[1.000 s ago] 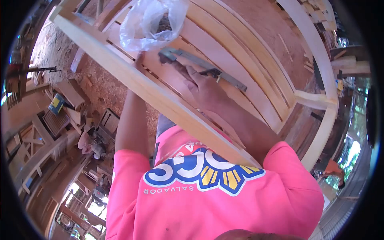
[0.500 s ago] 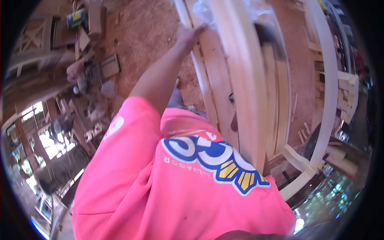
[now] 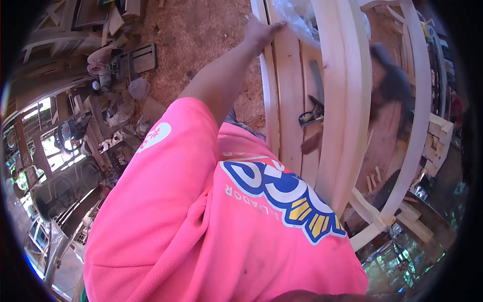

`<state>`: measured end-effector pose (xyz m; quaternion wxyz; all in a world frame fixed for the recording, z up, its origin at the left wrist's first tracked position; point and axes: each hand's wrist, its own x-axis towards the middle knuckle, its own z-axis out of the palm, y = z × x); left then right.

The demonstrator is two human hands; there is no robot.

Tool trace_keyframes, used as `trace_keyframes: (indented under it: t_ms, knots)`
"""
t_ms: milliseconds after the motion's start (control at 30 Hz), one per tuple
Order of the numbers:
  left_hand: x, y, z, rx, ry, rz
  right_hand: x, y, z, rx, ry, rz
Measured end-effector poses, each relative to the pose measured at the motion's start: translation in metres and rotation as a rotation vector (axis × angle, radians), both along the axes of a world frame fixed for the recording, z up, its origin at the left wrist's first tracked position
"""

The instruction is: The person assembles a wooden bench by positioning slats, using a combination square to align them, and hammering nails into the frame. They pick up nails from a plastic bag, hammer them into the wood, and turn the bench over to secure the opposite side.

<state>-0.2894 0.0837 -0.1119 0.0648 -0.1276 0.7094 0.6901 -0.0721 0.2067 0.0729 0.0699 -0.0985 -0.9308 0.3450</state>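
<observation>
My left hand (image 3: 264,34) grips the outer edge of a long pale wooden board (image 3: 289,100) at the upper middle, its thumb over the top face. To the right, a thick pale wooden frame piece (image 3: 347,90) stands in front of my right side; my right hand does not show. On the boards between them lie a small dark metal tool (image 3: 311,118) and a reddish-brown wooden piece (image 3: 312,143). Clear plastic (image 3: 299,20) lies near my left hand.
A blurred dark object (image 3: 392,83) is beyond the frame piece. A curved pale wooden part (image 3: 420,85) arches at the right, near stacked wood blocks (image 3: 436,141). A dark cylindrical tank (image 3: 65,189) and machinery are at the left, beside sawdust-covered ground (image 3: 176,40).
The view has shifted, with the boards and my left hand now further right. More of the dark tool and brown piece shows. The blurred dark object has moved right and down.
</observation>
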Motion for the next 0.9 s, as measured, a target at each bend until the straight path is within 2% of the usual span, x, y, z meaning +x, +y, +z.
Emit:
trace_keyframes:
  t_ms: [67, 133, 200, 300, 400, 500, 600, 700, 800, 900]
  knots:
    - [-0.012, -0.007, -0.012, 0.149, -0.026, -0.093, 0.002, -0.002, -0.021, 0.043, -0.089, -0.001]
    - [-0.002, -0.003, -0.01, 0.192, -0.029, -0.124, 0.001, -0.005, -0.025, 0.084, -0.151, -0.003]
    - [-0.006, -0.005, -0.006, 0.112, 0.034, -0.078, 0.003, -0.002, -0.017, 0.062, -0.112, -0.014]
    - [-0.003, -0.006, -0.007, 0.239, -0.035, -0.12, 0.0, 0.003, 0.0, 0.029, -0.049, -0.018]
    - [-0.002, -0.006, -0.002, 0.033, -0.011, -0.08, 0.005, 0.0, -0.023, 0.059, -0.126, -0.013]
    - [-0.006, -0.003, -0.015, 0.176, 0.027, -0.102, 0.007, 0.0, -0.036, 0.084, -0.186, -0.015]
    - [-0.002, -0.007, -0.005, 0.068, -0.091, -0.111, 0.004, 0.003, -0.017, 0.05, -0.119, -0.022]
    - [0.0, -0.005, 0.002, -0.053, -0.049, -0.064, 0.008, 0.006, -0.011, 0.051, -0.107, -0.034]
    - [-0.002, -0.002, -0.015, 0.042, -0.07, -0.096, 0.01, 0.003, -0.035, 0.097, -0.199, -0.035]
    - [-0.001, -0.005, -0.007, 0.054, 0.0, -0.083, 0.006, 0.003, -0.028, 0.087, -0.182, -0.043]
